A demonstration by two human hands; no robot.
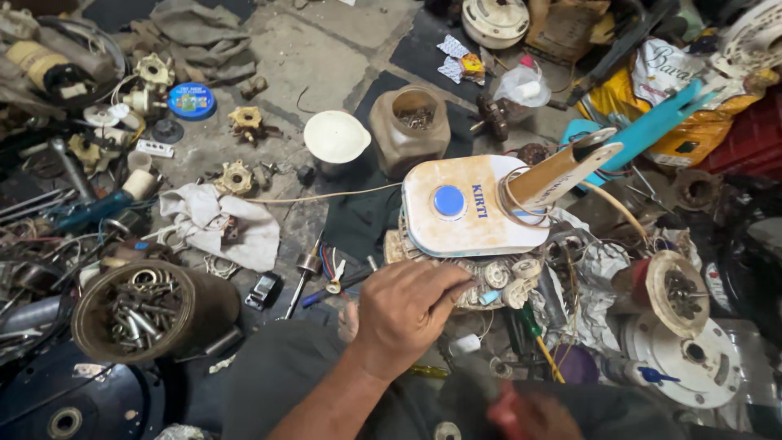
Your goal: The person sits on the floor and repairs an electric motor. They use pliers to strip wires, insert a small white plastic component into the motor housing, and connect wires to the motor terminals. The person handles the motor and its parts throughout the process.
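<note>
From the head view, my left hand (407, 314) rests knuckles-up on the round, grimy coil-wound motor core (489, 285), fingers curled together and pressed against its near rim; whether they pinch a wire I cannot tell. The core sits at about one o'clock from my wrist, under a white rounded-rectangle plastic cover with a blue round button (464, 208), which overhangs it. My right hand (529, 411) is a blur at the bottom edge, around a red-handled thing; its grip I cannot tell. To work well here, I judge I should keep the left hand's pressure low and steady on the rim so the core does not tilt beneath the cover.

Room is tight. At nine o'clock a dark round tin full of bolts and washers (138, 314) lies on its side, near my forearm. At three o'clock stands a rusty motor rotor on a white round plate (680, 326), just beside the core. At twelve a brown plastic jar (411, 126) stands well apart. The concrete floor (314, 61) shows bare only further off, at eleven.
</note>
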